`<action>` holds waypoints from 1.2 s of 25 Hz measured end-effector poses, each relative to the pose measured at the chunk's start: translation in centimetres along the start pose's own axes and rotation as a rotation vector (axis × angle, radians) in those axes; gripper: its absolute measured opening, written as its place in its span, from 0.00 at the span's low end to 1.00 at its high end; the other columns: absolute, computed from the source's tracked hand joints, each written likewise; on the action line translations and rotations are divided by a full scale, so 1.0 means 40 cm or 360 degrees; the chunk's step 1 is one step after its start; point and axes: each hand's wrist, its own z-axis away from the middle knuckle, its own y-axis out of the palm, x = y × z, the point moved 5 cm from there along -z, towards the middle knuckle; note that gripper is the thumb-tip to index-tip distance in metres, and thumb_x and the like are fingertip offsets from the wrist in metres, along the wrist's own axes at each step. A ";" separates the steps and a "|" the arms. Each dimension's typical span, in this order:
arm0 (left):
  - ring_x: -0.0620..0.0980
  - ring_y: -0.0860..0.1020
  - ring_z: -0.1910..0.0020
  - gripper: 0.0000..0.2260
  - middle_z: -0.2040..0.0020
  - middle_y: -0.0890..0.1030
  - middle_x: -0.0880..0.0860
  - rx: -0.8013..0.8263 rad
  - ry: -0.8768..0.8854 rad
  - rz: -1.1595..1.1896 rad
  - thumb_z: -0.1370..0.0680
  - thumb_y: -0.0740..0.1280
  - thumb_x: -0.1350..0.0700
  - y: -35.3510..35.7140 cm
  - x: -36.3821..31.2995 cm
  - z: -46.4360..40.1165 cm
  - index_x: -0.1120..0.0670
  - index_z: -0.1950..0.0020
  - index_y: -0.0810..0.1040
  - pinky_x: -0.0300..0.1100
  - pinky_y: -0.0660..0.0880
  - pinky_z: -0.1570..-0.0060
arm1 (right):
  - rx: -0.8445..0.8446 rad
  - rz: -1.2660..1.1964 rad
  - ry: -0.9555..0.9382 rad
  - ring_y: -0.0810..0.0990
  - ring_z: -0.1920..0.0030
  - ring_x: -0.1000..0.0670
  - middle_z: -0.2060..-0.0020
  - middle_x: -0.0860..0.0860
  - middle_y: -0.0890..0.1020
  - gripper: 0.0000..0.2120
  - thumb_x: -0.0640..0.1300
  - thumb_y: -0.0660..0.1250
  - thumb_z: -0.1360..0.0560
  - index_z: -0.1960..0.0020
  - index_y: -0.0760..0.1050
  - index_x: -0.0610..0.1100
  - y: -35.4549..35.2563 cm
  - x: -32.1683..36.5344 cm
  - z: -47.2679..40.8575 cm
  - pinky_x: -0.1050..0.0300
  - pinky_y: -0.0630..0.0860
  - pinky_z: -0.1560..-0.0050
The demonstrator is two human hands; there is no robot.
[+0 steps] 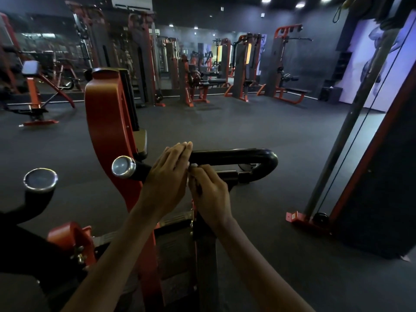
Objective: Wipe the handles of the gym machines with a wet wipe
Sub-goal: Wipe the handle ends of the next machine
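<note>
While we look down from the head camera, we see both bare forearms reach forward to a black handle (227,156) of a red-framed gym machine (108,122). The handle runs from a chrome end cap (122,167) on the left, passes under the hands, and bends back on itself in a rounded loop at the right.

Our left hand (167,174) lies over the handle just right of the chrome cap, its fingers straight and held side by side, reaching past the top of the bar. We read it as spread flat on the bar, not curled round it.

Our right hand (208,190) sits just beside the left one, touching it, below the bar. Its fingers are bent, and thumb and fingertips pinch a small white scrap, the wet wipe (193,165), right against the underside of the handle where the two hands meet. Only a sliver of the wipe shows; how it is folded we cannot tell.

A second black handle (33,194) with its own chrome cap stands well apart at the left edge. Beyond lies dark floor (225,127), with more red and black machines (243,68) along the far wall. A tall dark weight stack tower (378,176) with a red edge rises at the right.
</note>
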 end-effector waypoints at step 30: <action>0.57 0.72 0.32 0.30 0.30 0.71 0.59 0.0127 0.0465 -0.0024 0.26 0.71 0.63 0.087 -0.172 -0.115 0.54 0.26 0.65 0.54 0.69 0.34 | -0.0070 0.0478 0.0638 0.81 0.60 0.48 0.54 0.42 0.80 0.04 0.34 0.70 0.28 0.53 0.79 0.37 -0.156 -0.375 0.162 0.63 0.77 0.62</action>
